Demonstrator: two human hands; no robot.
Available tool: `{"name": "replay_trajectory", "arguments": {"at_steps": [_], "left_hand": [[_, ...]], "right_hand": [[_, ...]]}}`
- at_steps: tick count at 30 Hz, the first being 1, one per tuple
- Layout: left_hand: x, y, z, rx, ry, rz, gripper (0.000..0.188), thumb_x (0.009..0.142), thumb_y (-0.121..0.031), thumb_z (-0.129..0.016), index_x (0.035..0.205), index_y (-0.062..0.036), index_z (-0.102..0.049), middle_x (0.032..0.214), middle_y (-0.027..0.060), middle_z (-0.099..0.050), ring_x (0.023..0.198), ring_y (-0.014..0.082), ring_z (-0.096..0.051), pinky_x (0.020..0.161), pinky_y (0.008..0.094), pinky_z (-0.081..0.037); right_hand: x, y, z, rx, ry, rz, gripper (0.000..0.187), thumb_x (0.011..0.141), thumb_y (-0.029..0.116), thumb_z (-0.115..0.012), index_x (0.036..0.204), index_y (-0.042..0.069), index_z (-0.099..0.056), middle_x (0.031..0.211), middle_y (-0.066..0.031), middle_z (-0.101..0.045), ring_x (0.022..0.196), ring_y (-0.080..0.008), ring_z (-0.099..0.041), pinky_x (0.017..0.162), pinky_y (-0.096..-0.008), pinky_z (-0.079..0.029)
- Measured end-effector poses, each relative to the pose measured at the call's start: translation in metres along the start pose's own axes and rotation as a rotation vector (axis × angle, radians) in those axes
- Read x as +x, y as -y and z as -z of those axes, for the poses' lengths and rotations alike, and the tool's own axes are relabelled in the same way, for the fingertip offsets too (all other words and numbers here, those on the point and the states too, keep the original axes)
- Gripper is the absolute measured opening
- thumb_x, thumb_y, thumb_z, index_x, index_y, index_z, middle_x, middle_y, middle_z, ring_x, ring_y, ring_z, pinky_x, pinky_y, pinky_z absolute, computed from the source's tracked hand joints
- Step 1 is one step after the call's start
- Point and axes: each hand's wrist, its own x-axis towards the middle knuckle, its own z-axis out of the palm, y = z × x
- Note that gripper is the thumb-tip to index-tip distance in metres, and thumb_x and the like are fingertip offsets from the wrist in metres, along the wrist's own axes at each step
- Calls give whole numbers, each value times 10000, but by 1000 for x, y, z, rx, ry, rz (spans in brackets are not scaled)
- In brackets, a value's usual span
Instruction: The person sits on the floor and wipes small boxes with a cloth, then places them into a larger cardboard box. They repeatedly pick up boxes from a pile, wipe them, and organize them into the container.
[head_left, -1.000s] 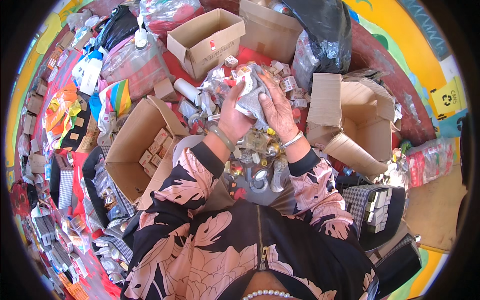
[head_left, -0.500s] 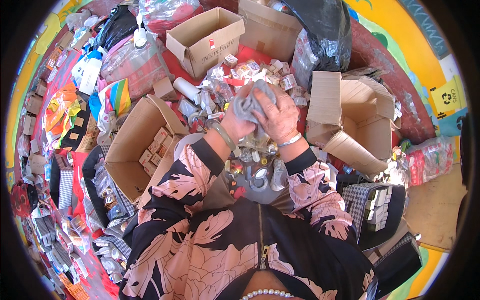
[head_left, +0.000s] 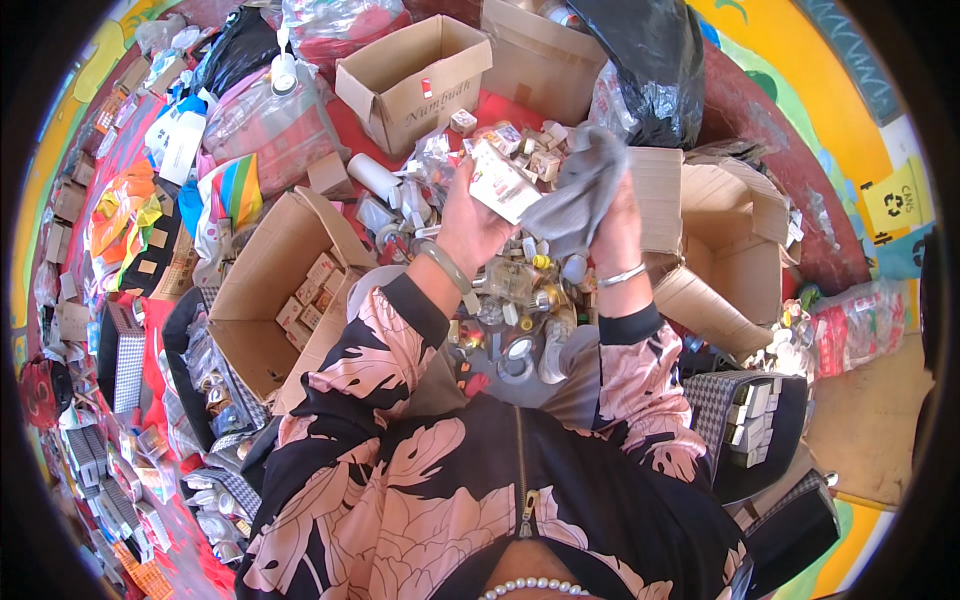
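My left hand (head_left: 478, 220) grips a small white printed box (head_left: 503, 182), tilted, by its near left side. In my right hand (head_left: 618, 225) hangs a grey cloth (head_left: 580, 190), its lower left part touching or overlapping the box's right end. The cloth hides most of the right fingers. Beyond and between my hands lies a heap of small white boxes (head_left: 545, 163). Below the hands are several glass bottles (head_left: 512, 278) and jars, some with yellow caps.
An open carton (head_left: 290, 275) holding small boxes stands at left. Another open carton (head_left: 735, 240) is at right, and a third (head_left: 415, 85) lies ahead. A black plastic bag (head_left: 655, 70) sits at the far right. A checked bin (head_left: 745, 425) with white boxes is at near right.
My hands, earlier together around the cloth, have moved apart. The cloth has gone to the right with my right hand, and the white box now shows in my left.
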Motion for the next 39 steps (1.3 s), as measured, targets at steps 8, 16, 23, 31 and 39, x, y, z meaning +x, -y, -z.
{"name": "replay_trajectory", "arguments": {"at_steps": [8,16,23,31,39], "left_hand": [[-21,7,-19,145,214,46,660,898,-587,-367,1267,-47,-454,1260,103,-518,1132,223,-517,985,382,-404],[-12,13,-12,182,376,-42,716,884,-625,-333,1319,-57,-370,1330,103,-445,1242,245,-398,1064,427,-273],[-13,7,-15,162,387,7,678,909,-564,-359,1397,-97,-291,1382,107,-400,1262,272,-398,1061,475,-287],[-15,-1,-17,7,434,42,628,928,-542,-320,1393,-120,-313,1402,111,-378,1277,313,-373,1055,535,-264],[-23,-4,-8,62,419,159,564,939,-466,-395,1337,-67,-381,1304,111,-486,1167,260,-505,996,413,-392]], "right_hand": [[-17,4,-26,-981,67,237,765,673,205,-749,1339,96,-390,1277,-175,-471,1179,-320,-459,1009,-406,-364],[0,-4,6,499,-237,-419,444,847,357,-590,1161,53,-518,1035,-81,-602,873,-208,-623,790,-324,-512],[-10,-8,0,20,-184,-233,295,882,230,-614,1103,34,-602,962,-19,-632,817,-110,-577,754,-249,-460],[-11,1,0,114,-372,-138,199,951,231,-503,1006,69,-605,824,40,-601,702,-45,-528,619,-186,-437],[-14,48,-27,-1127,275,598,600,759,483,-638,1263,174,-537,1419,-142,-314,1283,-337,-321,1024,-440,-290]]}}
